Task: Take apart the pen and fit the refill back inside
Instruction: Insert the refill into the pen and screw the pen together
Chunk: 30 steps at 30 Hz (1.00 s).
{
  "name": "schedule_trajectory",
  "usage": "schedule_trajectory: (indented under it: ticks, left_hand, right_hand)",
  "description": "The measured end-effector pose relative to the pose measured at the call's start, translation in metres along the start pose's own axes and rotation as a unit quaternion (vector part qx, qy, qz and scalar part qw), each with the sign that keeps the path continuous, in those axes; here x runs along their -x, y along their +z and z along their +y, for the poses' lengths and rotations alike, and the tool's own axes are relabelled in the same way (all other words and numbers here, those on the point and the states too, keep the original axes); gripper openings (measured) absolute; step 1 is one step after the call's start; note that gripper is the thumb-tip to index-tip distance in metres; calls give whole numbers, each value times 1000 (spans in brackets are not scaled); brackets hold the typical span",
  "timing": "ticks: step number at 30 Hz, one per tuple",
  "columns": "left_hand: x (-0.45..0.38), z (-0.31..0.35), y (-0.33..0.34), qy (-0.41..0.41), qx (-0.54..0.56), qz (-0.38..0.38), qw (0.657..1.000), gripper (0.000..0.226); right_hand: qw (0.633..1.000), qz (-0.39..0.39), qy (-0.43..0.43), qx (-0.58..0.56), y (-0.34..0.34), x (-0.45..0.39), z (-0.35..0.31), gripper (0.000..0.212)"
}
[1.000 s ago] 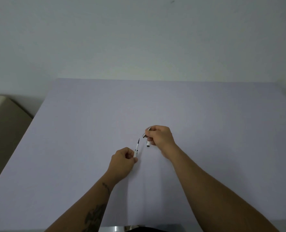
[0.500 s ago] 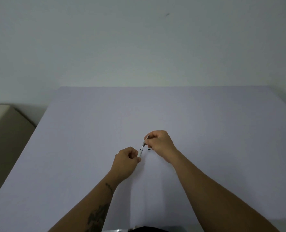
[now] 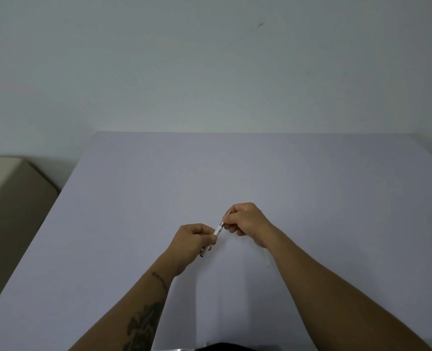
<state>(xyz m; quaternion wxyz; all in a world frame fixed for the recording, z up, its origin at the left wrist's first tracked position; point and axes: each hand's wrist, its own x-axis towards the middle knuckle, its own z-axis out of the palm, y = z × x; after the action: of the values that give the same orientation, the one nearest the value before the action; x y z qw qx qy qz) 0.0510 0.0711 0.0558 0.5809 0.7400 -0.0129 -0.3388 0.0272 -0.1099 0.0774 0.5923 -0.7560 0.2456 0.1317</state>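
At the far left a beige block [image 3: 10,198] sits beside the table [image 3: 134,198]. Your left hand [image 3: 192,240] is closed around the near end of the pen [image 3: 218,230], whose dark tip pokes out below your fist. The pen slants up and right, held above the table near its middle. Your right hand [image 3: 245,220] pinches the pen's far end between thumb and fingers. Just right of your right wrist, a thin white piece [image 3: 267,258] lies on the table; what it is you cannot tell.
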Motion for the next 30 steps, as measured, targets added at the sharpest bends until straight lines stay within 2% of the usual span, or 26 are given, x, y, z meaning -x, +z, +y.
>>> schedule_trajectory:
  ticks: [7, 13, 17, 21, 24, 27, 30]
  left_hand:
    - [0, 3, 4, -7, -7, -8, 1000, 5]
    - [-2, 5, 8, -12, -10, -9, 1000, 6]
    - [-4, 9, 10, -23, -16, -24, 999, 9]
    - [-4, 14, 13, -35, -15, -45, 998, 7]
    - [-4, 16, 12, -41, -9, -42, 998, 4]
    - [-6, 19, 8, -46, -7, -33, 998, 4]
    - [-7, 21, 7, -44, -8, -23, 999, 4]
  right_hand:
    - [997, -44, 28, 64, -11, 2, -3, 29]
    - [995, -61, 33, -76, -21, 3, -3, 20]
    - [995, -54, 31, -74, -17, 3, -2, 11]
    - [999, -18, 22, -33, -11, 0, -2, 25]
    - [999, -24, 33, -9, -10, 0, -6, 23]
    - [992, -55, 61, -93, -13, 0, -10, 32]
    - [984, -92, 61, -139, -15, 1, -10, 21]
